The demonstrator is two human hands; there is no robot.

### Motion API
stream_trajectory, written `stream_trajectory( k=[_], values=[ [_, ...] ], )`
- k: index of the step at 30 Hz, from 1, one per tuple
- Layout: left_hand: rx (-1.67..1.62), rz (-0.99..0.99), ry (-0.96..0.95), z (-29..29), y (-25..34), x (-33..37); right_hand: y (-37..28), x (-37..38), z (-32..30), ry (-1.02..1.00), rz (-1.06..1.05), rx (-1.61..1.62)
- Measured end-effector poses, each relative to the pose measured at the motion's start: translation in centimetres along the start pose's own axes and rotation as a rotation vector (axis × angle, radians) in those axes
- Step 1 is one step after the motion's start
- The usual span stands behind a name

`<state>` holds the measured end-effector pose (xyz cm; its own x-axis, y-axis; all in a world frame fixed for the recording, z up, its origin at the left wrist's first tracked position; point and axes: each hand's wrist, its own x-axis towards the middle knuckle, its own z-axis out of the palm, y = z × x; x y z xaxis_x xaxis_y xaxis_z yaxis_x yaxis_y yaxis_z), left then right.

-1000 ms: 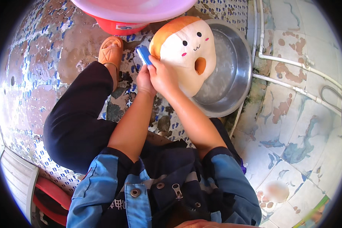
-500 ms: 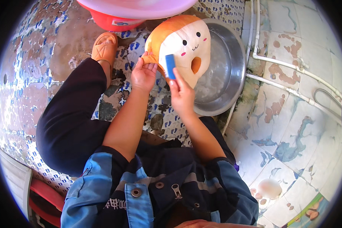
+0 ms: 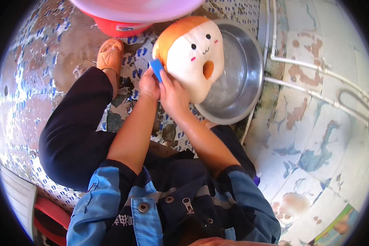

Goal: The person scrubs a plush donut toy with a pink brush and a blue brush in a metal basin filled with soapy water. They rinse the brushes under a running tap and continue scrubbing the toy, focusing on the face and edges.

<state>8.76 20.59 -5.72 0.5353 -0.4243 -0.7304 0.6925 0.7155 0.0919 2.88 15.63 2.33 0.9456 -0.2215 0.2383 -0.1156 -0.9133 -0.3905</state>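
Two bare hands are seen from above, pressed close together against a soft plush toy [image 3: 194,55] shaped like a slice of bread, with a cream face, small dark eyes, pink cheeks, an open orange mouth and an orange-brown crust. The left hand [image 3: 149,85] is closed on the toy's lower left edge. The right hand [image 3: 173,93] is closed around a small blue plastic scrubbing brush [image 3: 156,68], which is held against that same edge.

Half a second ago the brush was laid on the toy's face, near the mouth; it has since been drawn across to the left rim, so the scrubbing is judged to have shifted from the front to the side seam. The toy has also been tipped a little, its face now turned more to the right.

The toy is held propped on the left rim of a round, shallow stainless-steel basin [image 3: 242,78], leaning over its wet bottom. To the toy's upper left, a pink plastic tub [image 3: 139,8] is stacked over a red one [image 3: 119,28]. To the toy's left, a foot in an orange sandal [image 3: 109,53] rests on a worn, blue-patterned tiled floor [image 3: 49,61]. To the right of the toy, past the basin, white pipes [image 3: 315,71] run across stained tiles.
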Motion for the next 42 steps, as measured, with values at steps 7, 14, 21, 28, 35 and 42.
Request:
stream_trajectory(
  k=[7,14,21,28,35,42],
  values=[
    [-0.207,0.105,0.073,-0.1,1.4,3.1,0.3,3.1,-1.7,-0.172,0.194,0.161],
    [0.206,0.043,0.313,3.2,1.9,0.7,8.0,-2.9,-5.0,0.066,0.337,0.149],
    [1.485,0.107,0.325,4.1,2.0,2.1,6.5,-3.5,-2.5,-0.089,0.165,0.028],
    [1.102,0.145,0.172,3.9,0.1,1.0,11.7,1.3,-2.0,0.150,0.093,0.133],
    [1.174,0.255,0.367,3.0,0.3,2.8,10.9,2.4,-2.1,-0.037,0.154,0.197],
    [0.959,0.423,0.008,1.8,-1.3,2.5,16.6,13.4,-3.8,-0.172,0.494,-0.152]
  ],
)
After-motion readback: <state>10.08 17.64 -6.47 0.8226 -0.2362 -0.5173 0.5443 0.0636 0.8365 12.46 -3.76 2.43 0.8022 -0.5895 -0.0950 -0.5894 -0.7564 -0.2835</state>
